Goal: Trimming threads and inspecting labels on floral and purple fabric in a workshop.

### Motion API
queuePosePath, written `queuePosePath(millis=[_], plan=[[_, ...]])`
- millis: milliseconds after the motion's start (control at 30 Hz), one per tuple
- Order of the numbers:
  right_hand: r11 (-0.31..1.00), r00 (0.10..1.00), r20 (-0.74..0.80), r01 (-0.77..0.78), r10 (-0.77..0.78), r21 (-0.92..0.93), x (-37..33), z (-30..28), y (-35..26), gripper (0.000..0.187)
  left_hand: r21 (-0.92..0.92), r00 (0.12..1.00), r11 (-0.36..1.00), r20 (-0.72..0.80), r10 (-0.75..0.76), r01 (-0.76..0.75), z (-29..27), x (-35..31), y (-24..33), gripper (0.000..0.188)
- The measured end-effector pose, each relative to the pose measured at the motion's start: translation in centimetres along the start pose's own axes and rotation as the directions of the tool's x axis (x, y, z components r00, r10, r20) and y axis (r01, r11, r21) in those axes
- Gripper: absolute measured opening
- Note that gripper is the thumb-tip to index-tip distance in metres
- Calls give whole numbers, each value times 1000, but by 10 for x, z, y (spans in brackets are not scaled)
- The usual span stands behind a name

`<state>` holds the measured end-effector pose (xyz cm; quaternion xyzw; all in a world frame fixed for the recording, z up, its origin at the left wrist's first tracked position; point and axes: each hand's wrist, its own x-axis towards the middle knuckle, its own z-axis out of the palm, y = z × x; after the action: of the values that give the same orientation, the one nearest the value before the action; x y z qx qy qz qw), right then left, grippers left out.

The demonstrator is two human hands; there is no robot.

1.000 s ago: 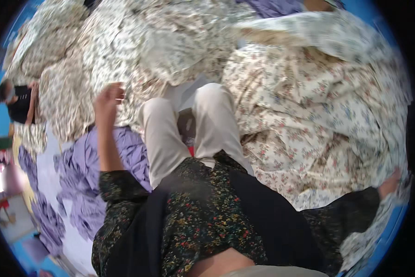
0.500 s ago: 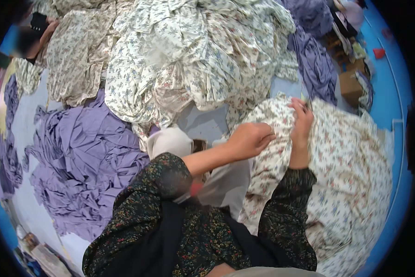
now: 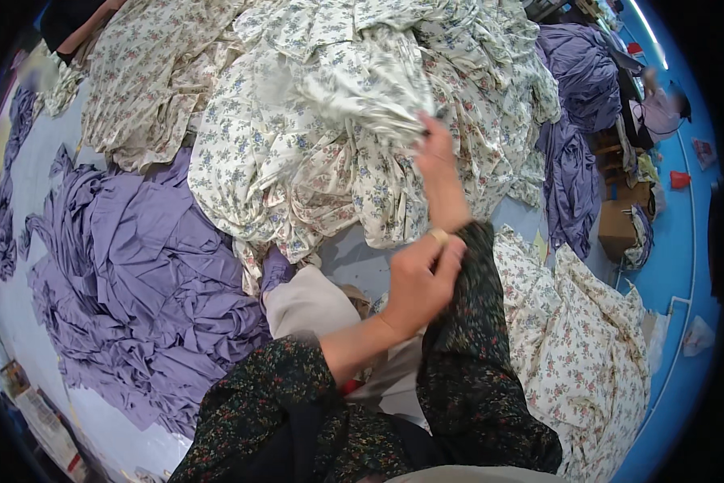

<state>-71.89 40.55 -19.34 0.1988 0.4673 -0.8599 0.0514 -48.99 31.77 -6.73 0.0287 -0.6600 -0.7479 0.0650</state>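
Note:
My right hand [image 3: 440, 165] reaches forward over the large heap and is closed on a fold of white floral fabric [image 3: 378, 80], which is drawn up toward it and blurred. A small dark thing shows at its fingertips, too smeared to name. Close by my right cuff is my left hand [image 3: 417, 286], its fingers curled and pressed together; whatever they hold, if anything, is hidden. A small yellowish spot shows at its knuckles. The floral heap [image 3: 273, 185] lies ahead of both hands, with blue and reddish flower sprigs on it.
Crumpled purple fabric [image 3: 153, 266] is heaped at the left, with more purple fabric [image 3: 575, 88] at the far right. Another floral pile [image 3: 579, 346] lies at my right. Beyond stand a cardboard box [image 3: 620, 229] and a person [image 3: 660, 113]. Another person's arm [image 3: 80, 32] shows far left.
My right hand has swung from the right-hand floral pile forward and left to the large heap, and now grips its fabric. My left hand has come slightly back and left, still closed.

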Motion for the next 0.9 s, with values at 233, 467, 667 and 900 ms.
queuePosePath(millis=[233, 467, 667, 900], plan=[[708, 943, 90, 301, -320, -638, -304, -64, -135, 37, -438, 890, 877, -296, -346, 196, -22, 32, -29, 25], [-112, 865, 61, 6, -498, -994, -657, -106, -214, 45, 494, 664, 523, 161, 730, -695, -10, 86, 27, 64], [-165, 495, 69, -153, -866, -974, -916, -246, -246, 48, 266, 277, 86, 872, 404, -960, 91, 99, 38, 73], [-21, -56, 95, -753, -994, -658, -942, -360, -305, 37, 346, 401, 456, 916, 27, -820, 135, 36, 52, 36]])
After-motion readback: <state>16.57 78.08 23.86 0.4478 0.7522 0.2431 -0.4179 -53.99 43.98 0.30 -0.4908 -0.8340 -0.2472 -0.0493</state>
